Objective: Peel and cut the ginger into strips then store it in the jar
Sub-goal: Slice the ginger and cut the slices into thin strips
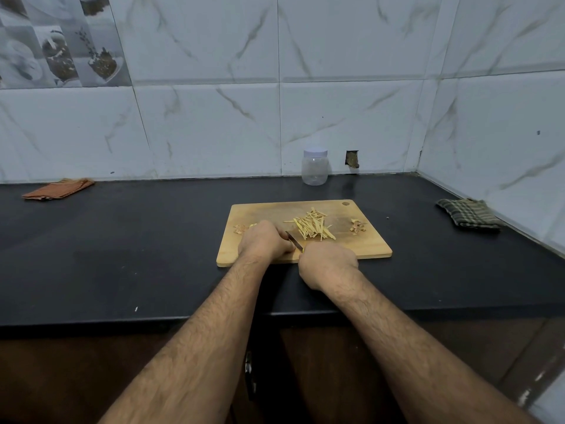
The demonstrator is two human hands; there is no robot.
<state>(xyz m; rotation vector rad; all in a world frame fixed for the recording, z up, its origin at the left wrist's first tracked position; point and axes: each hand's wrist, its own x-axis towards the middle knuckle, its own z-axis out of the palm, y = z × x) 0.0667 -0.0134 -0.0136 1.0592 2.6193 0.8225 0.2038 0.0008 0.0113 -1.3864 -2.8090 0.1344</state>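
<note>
A: Fingers of the right hand (327, 262) are curled around the handle of the knife (294, 240), is it so?

B: Yes, they wrap it; the handle itself is hidden, only the blade shows, lying between both hands on the cutting board (360, 243).

A: And the left hand (263, 242)?

B: Its fingers are bent down onto the board beside the blade. What they press I cannot tell, the hand covers it.

A: Where is the ginger?

B: The ginger strips (312, 227) lie in a loose pile in the middle of the board, just behind the hands. Small heaps of peel (357, 226) are at the right and left sides.

A: The jar (315, 166)?

B: It stands upright with its lid on, at the wall behind the board, on the dark counter (122, 240).
</note>
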